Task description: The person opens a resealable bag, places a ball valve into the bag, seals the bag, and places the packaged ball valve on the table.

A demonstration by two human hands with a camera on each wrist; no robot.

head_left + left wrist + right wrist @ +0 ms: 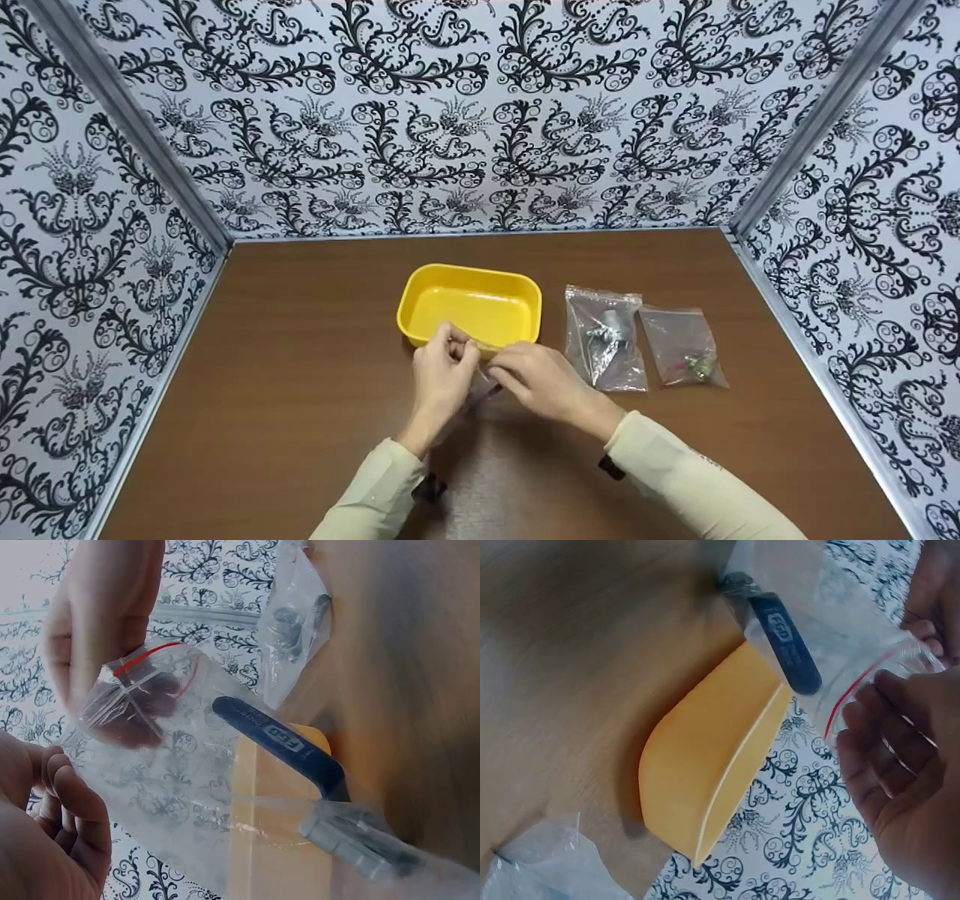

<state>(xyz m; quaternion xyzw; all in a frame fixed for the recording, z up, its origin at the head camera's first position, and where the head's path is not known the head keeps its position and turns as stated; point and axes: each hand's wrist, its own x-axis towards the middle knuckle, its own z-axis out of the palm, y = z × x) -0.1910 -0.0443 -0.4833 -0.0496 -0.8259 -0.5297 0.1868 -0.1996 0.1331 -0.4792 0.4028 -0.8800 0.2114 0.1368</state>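
Note:
Between both hands hangs a clear zip bag [202, 787] with a red line along its top. Inside it is a ball valve with a dark blue lever [277, 739] and a grey metal body [352, 840]. My left hand [442, 375] pinches the bag's top edge, its fingers curled. My right hand [544, 379] holds the opposite side of the same top edge, fingers partly seen through the plastic in the right wrist view. The bag hangs at the near side of a yellow tub [472, 315], which has nothing in it that I can see.
Right of the tub, a zip bag with grey metal parts [606, 341] lies on the brown table [300, 360]. Beside it is a smaller bag with brassy and red parts [686, 349]. Patterned walls [480, 120] enclose the table at the back and sides.

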